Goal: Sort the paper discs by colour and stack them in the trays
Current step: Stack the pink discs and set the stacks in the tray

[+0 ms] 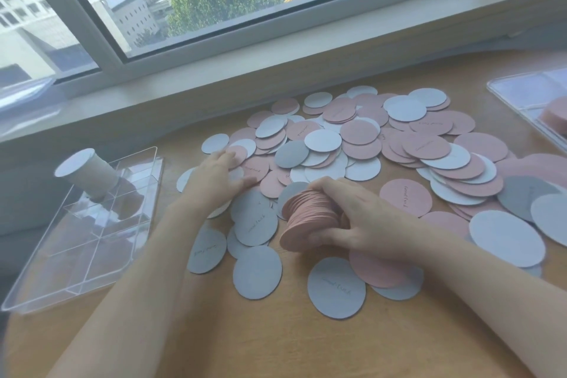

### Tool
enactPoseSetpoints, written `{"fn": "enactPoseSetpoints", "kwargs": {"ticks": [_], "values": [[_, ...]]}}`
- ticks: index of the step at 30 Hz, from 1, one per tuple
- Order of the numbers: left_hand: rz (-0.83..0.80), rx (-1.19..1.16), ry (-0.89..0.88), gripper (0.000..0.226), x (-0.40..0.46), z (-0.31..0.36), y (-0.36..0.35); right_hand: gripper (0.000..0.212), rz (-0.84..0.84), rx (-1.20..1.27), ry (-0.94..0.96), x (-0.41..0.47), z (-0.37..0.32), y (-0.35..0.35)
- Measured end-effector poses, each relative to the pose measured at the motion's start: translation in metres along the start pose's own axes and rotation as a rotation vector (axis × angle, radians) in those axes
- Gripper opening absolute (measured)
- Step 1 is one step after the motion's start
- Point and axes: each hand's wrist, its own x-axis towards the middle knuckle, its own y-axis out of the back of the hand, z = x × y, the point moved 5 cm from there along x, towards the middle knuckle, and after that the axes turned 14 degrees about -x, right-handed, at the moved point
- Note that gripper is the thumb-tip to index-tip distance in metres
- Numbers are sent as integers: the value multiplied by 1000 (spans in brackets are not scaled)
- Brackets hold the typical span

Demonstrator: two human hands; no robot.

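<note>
Pink, white and grey paper discs (362, 144) lie scattered in an overlapping heap across the wooden table (276, 341). My right hand (352, 218) grips a thick stack of pink discs (310, 218) held on edge just above the table. My left hand (217, 178) rests flat with straight fingers on pink and white discs at the heap's left side. A clear divided tray (92, 255) stands at the left with a tall stack of white discs (89, 172) in its far compartment. A second clear tray (527, 107) at the far right holds a pink stack (555, 113).
A window sill (276, 70) and window run along the table's far edge. Bare wood shows at the near edge between my forearms. Several grey discs lie loose near the front, under my arms.
</note>
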Motion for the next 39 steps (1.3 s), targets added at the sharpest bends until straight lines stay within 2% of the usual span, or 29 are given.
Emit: {"fn": "enactPoseSetpoints", "kwargs": {"ticks": [5, 8, 12, 16, 23, 28, 30, 33, 36, 39], "values": [[-50, 15, -18, 76, 1, 1, 2, 60, -3, -6, 10, -2, -3, 1], [-38, 46, -68, 64, 0, 6, 2, 60, 2, -14, 18, -2, -5, 2], [40, 106, -161, 39, -2, 15, 5, 60, 6, -19, 20, -2, -6, 3], [110, 238, -292, 27, -9, 26, 5, 59, 0, -16, 20, -3, -7, 4], [335, 231, -378, 18, -17, 27, 9, 58, 5, -9, 21, -3, -7, 5], [565, 61, -382, 15, -35, 34, 25, 63, 3, -7, 17, -3, -7, 5], [594, -63, -388, 16, -51, 39, 23, 71, 11, -9, 27, -3, -7, 4], [575, -239, -437, 17, -74, 48, 13, 87, 17, -2, 42, -2, -8, 4], [472, -460, -473, 18, -85, 58, 5, 97, 38, 6, 51, -1, -8, 4], [352, -504, -521, 18, -93, 71, -7, 101, 48, 8, 47, -1, -8, 3]]}}
